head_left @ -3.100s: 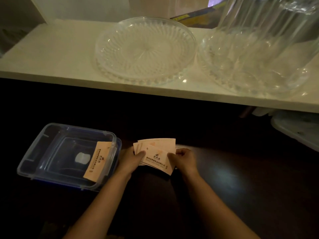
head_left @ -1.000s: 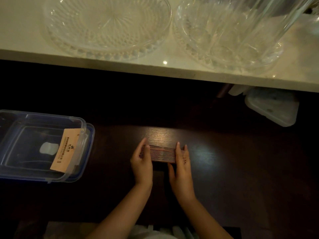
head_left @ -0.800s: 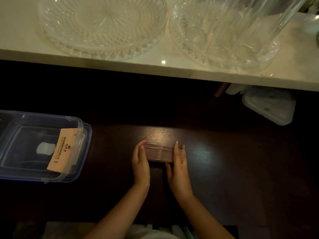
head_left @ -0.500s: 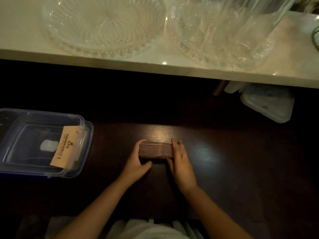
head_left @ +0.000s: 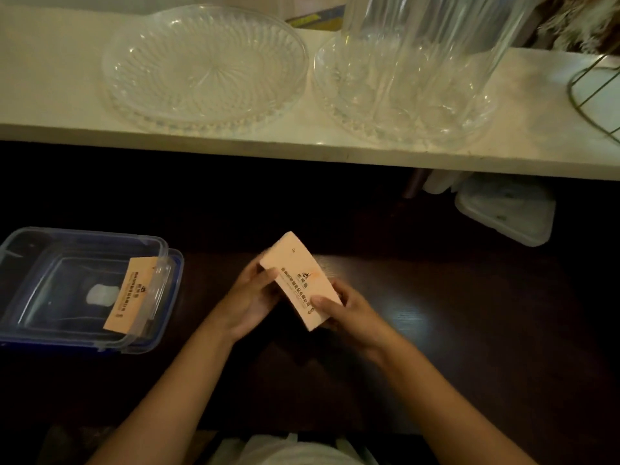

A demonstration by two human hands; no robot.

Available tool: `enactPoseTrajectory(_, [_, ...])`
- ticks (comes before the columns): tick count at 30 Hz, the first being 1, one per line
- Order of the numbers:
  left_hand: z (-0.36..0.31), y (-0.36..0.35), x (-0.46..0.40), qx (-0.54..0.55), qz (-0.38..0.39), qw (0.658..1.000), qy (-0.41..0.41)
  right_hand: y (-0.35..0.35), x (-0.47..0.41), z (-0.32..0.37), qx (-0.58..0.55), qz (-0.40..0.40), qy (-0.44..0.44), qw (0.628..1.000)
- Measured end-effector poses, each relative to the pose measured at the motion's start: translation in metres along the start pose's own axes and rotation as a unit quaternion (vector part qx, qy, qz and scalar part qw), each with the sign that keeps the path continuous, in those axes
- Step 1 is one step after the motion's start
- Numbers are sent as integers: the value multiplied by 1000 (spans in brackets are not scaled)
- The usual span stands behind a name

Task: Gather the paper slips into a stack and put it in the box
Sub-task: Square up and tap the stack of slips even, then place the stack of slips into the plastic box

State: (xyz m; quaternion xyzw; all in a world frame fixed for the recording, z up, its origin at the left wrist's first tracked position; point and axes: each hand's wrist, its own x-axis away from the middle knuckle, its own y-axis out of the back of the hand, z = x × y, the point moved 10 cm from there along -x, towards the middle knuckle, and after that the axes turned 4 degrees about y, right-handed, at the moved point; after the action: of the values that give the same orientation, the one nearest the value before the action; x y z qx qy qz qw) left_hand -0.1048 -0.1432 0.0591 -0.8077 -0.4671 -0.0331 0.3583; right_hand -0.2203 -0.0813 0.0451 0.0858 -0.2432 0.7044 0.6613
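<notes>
A squared stack of peach paper slips (head_left: 299, 278) with printed text is held above the dark table, face up and tilted. My left hand (head_left: 250, 298) grips its left edge. My right hand (head_left: 349, 310) grips its lower right end, thumb on top. To the left stands the clear plastic box (head_left: 37, 243) with blue trim, open. One more peach slip (head_left: 129, 295) leans against the box's right wall, partly over the rim.
A white shelf (head_left: 50, 62) above carries a cut-glass dish (head_left: 204, 67) and a second glass dish with a tall clear vase (head_left: 419, 58) in it. A pale lid (head_left: 506, 209) lies under the shelf at right. The dark table (head_left: 469, 330) stretches right.
The stack stood on edge on the table, pressed between both hands. It is now lifted and turned face up, held by both hands.
</notes>
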Motion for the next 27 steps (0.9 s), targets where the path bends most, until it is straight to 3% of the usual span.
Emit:
enactPoseTrajectory(3, [-7, -39, 8, -27, 103, 994, -10, -40, 16, -4, -201, 101, -71, 972])
enactPoseTrajectory(6, [-19, -45, 11, -33, 78, 996, -34, -58, 25, 4, -275, 150, -73, 947])
enactPoseTrajectory(13, [-23, -54, 17, -57, 64, 995, -60, -54, 36, 8, -233, 179, -99, 951])
enactPoseTrajectory(18, [-5, -53, 20, -40, 41, 998, -37, -46, 32, 6, -193, 177, -102, 960])
enactPoseTrajectory(22, [8, -28, 30, -17, -78, 997, 14, -40, 25, -1, -165, 152, -95, 970])
enactPoseTrajectory(27, [8, 2, 60, -129, -246, 961, -4, -27, 7, 4, -40, 62, -54, 996])
